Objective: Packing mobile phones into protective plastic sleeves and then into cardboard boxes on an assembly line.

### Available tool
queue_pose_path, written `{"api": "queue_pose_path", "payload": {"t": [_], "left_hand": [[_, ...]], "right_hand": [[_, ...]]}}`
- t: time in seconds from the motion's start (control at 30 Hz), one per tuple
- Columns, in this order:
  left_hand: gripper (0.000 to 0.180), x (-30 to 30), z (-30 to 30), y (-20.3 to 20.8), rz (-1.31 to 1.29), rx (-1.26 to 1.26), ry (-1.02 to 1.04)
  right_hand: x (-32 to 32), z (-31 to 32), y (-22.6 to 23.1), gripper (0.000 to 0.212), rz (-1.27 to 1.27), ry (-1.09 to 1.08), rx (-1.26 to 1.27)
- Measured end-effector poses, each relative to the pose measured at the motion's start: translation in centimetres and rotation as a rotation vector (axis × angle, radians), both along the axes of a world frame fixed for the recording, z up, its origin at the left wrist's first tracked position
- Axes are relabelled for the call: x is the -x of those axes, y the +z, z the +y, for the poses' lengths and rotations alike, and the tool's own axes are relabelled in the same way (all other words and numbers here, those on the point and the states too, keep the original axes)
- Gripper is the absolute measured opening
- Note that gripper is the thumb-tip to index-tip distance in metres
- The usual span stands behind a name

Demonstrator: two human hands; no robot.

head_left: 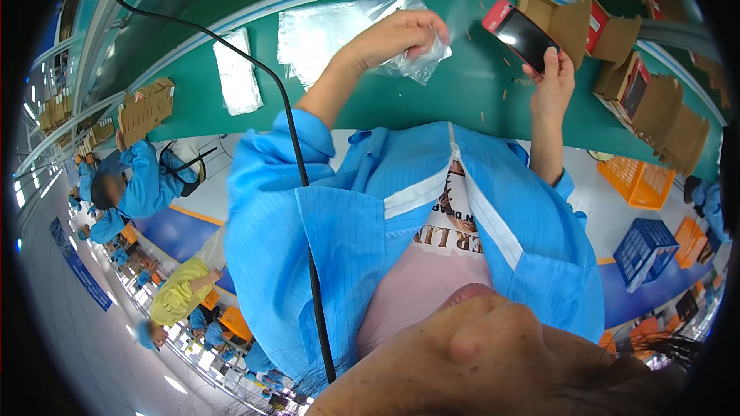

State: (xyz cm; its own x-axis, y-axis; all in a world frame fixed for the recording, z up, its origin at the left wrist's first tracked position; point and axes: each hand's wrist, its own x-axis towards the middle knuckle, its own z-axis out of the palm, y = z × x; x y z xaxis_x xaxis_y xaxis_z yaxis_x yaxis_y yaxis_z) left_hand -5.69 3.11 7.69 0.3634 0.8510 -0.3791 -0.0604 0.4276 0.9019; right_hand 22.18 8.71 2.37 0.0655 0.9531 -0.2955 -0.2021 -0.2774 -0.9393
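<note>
My left hand (412,35) is closed over the green table, its fingers pinching a crumpled clear plastic bag (422,68). To the right, my right hand (551,81) grips a flat, black, phone-like panel (526,40) with a red end, thumb on its glossy face. The panel is tilted, and its underside is hidden. Beyond and left of my left hand lies a spread of clear plastic bags (312,35). Open brown cardboard boxes (570,27) with red parts stand just right of the panel.
Another stack of clear bags (237,73) lies farther left on the table (308,112). A black cable (287,100) hangs across the view. More open cartons (674,127) line the right edge, with orange (636,181) and blue crates (646,250) below. A co-worker (127,177) handles cardboard at left.
</note>
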Motion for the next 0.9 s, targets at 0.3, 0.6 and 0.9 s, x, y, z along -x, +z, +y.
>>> {"api": "queue_pose_path", "payload": {"t": [0.3, 0.6, 0.9], "left_hand": [[0.023, 9.2, 6.2, -11.2, 1.257, -0.215, -0.438], [0.015, 2.2, 2.8, -8.6, 1.579, -0.685, 0.000], [0.012, -1.9, -1.4, -14.8, 1.255, -0.882, 0.201]], "right_hand": [[-0.5, -0.2, 1.6, 0.025, 0.030, 0.002, -0.075], [-0.7, -0.6, 1.8, 0.029, -0.028, -0.038, -0.044], [0.5, -1.7, 1.0, 0.027, 0.161, 0.106, 0.032]]}}
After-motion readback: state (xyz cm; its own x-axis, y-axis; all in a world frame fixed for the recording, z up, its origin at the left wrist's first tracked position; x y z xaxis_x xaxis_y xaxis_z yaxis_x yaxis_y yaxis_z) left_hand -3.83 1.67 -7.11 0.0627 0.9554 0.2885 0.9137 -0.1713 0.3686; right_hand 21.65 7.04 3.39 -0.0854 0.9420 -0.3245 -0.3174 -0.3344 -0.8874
